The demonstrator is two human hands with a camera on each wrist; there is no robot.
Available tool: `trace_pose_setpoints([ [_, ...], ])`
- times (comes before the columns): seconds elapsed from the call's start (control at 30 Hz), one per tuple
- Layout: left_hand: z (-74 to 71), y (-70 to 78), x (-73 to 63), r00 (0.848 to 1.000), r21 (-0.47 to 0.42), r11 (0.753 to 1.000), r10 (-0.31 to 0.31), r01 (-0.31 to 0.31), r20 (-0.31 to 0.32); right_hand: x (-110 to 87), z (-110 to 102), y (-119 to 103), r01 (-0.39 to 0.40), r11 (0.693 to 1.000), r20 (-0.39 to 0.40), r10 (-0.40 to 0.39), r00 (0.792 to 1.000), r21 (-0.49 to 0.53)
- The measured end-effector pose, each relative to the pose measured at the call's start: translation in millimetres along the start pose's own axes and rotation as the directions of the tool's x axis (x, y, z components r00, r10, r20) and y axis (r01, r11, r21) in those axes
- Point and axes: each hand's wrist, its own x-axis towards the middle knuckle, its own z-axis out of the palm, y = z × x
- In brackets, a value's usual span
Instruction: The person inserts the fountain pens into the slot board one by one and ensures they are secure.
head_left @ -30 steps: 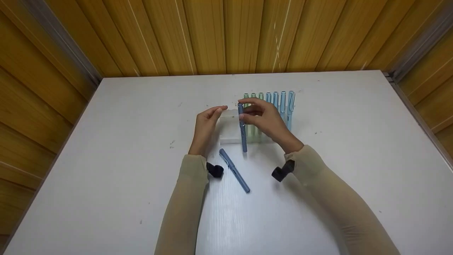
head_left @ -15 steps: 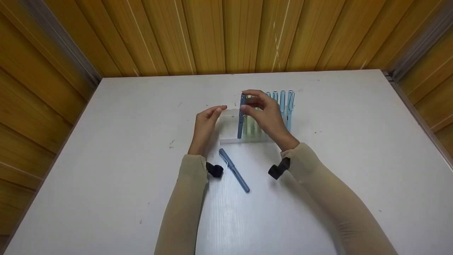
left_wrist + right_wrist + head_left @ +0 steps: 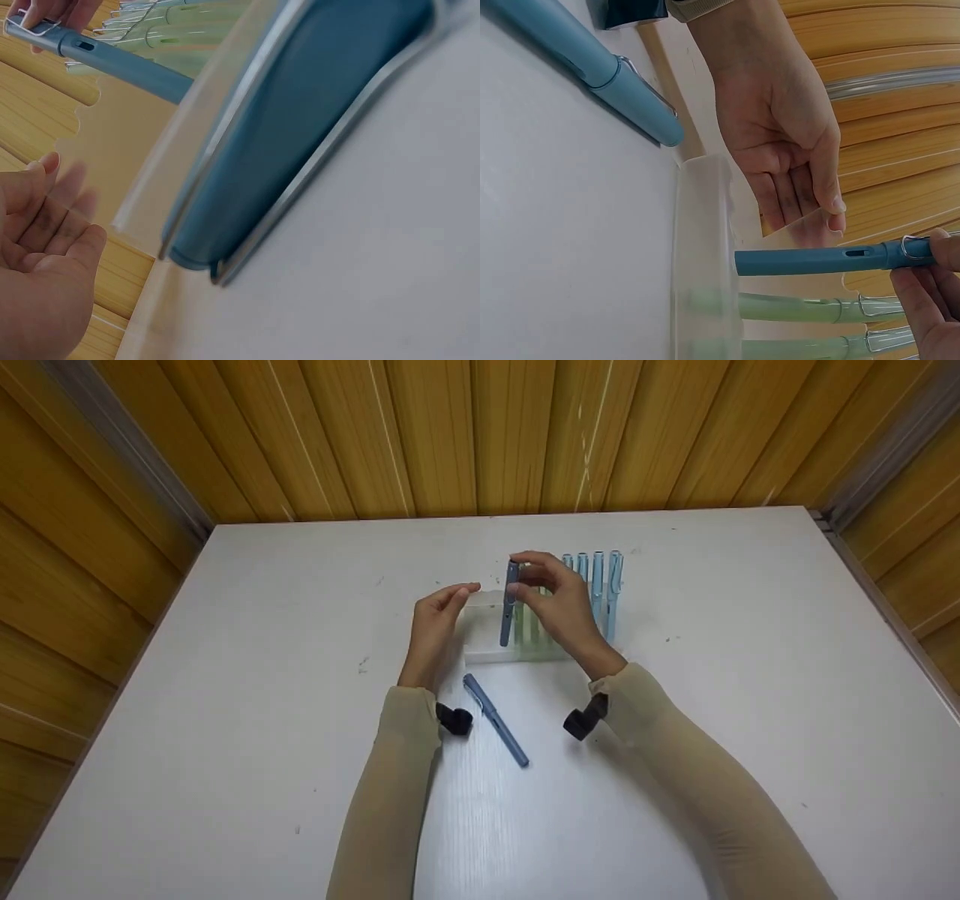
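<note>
In the head view my right hand [image 3: 561, 604] pinches a dark blue fountain pen [image 3: 507, 619] by its capped upper end, thumb and fingers around the cap. The pen stands nearly upright in front of the clear pen stand [image 3: 484, 634], left of the green pens [image 3: 529, 630]. The right wrist view has its lower end right at the stand's frosted front ledge [image 3: 701, 255]. My left hand [image 3: 436, 626] holds the stand's left edge, some fingers showing through the clear panel in the left wrist view. A second dark blue pen [image 3: 496, 721] lies on the table before the stand.
Several light blue pens [image 3: 598, 577] stand in the right part of the stand, beside the green ones. The white table [image 3: 225, 697] reaches back to a wood-panelled wall [image 3: 435, 435]. A small black camera [image 3: 585, 718] is on the right wrist.
My right hand has lifted the dark blue pen up and away from me, then slightly left, its lower end now over the stand's ledge. The left hand and the lying pen stay put.
</note>
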Motion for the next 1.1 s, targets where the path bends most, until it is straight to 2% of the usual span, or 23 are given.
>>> trace_pose_setpoints([
  [0.5, 1.0, 0.7, 1.5, 1.000, 0.003, 1.000, 0.007, -0.007, -0.002, -3.0, 1.7, 11.1, -0.010, 0.996, 0.029, 0.012, 0.999, -0.091],
  [0.67, 0.4, 1.5, 1.0, 1.000, 0.012, 1.000, 0.008, -0.008, -0.005, -1.0, 0.0, 8.7, 0.043, 0.986, 0.046, -0.036, 0.998, -0.163],
  [0.9, 0.2, 1.5, 1.6, 1.000, 0.035, 0.999, 0.002, -0.001, -0.015, 4.4, -2.2, 5.7, 0.187, 0.940, 0.085, -0.169, 0.982, -0.287],
  [1.1, 0.8, 1.0, 2.6, 1.000, 0.060, 0.998, -0.016, 0.017, -0.024, 8.6, -6.0, 0.4, 0.236, 0.873, 0.158, -0.185, 0.970, -0.426],
])
